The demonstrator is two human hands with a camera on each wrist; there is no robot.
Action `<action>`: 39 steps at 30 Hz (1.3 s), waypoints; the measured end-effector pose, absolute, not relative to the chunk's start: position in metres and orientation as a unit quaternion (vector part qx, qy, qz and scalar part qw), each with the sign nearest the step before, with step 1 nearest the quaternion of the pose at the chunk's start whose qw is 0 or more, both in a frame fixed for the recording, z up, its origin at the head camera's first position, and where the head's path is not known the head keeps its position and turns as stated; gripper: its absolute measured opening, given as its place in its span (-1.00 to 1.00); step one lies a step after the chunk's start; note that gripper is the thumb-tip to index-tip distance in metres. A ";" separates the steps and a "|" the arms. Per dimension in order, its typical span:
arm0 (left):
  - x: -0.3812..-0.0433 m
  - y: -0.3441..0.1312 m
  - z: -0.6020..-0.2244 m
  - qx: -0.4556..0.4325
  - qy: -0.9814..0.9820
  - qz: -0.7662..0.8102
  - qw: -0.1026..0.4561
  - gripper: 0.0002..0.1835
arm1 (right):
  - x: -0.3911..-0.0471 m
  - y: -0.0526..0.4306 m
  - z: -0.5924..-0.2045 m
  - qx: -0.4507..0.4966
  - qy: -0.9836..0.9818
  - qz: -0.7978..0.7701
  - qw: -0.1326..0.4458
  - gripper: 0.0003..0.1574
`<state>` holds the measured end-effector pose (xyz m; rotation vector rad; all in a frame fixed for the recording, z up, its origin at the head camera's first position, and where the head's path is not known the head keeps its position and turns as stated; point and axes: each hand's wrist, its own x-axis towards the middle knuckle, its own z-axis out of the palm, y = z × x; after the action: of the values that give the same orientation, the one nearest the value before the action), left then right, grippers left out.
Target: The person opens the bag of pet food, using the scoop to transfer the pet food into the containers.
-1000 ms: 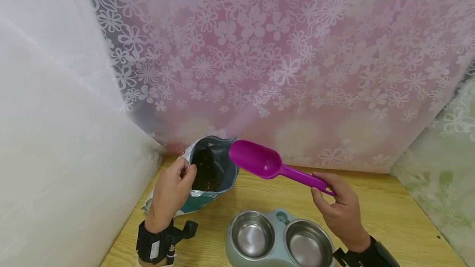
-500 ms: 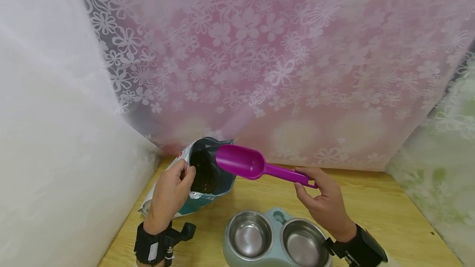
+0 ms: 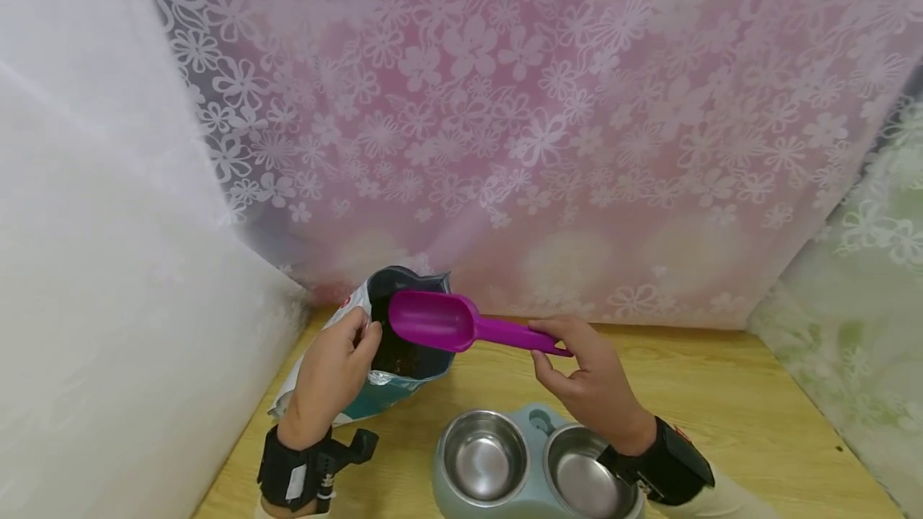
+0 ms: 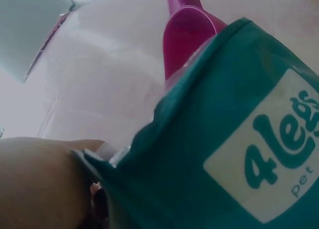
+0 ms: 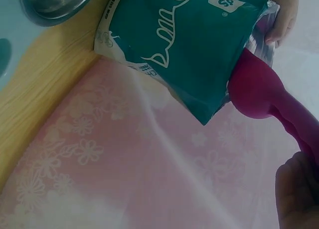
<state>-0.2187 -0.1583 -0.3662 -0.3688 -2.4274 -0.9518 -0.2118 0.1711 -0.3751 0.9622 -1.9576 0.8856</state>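
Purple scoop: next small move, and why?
Probably have the right hand tip the scoop downward and ease it into the dark contents of the bag. The scoop looks empty, its front end lies within the bag's open mouth, and the left hand grips the rim, which should steady the bag.

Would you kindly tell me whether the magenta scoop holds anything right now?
No, the head view shows the magenta scoop with its inside bare.
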 end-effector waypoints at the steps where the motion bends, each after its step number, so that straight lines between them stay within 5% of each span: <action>1: -0.219 -0.159 -0.367 -0.137 -0.893 -0.349 0.248 -0.68 | -0.211 0.169 -0.374 0.383 -0.770 0.342 0.379 -0.45; 24: -0.233 -0.158 -0.355 -0.204 -0.872 -0.358 0.264 -0.63 | -0.239 0.116 -0.341 0.449 -0.821 0.126 0.329 -0.62; 39: -0.228 -0.150 -0.369 -0.239 -0.876 -0.383 0.171 -0.71 | -0.243 0.099 -0.362 0.465 -0.824 0.070 0.317 -0.63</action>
<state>-0.2284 -0.1497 -0.3687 -0.6781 -2.4868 -1.0866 -0.2435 0.0992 -0.3615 1.2244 -2.1680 0.1839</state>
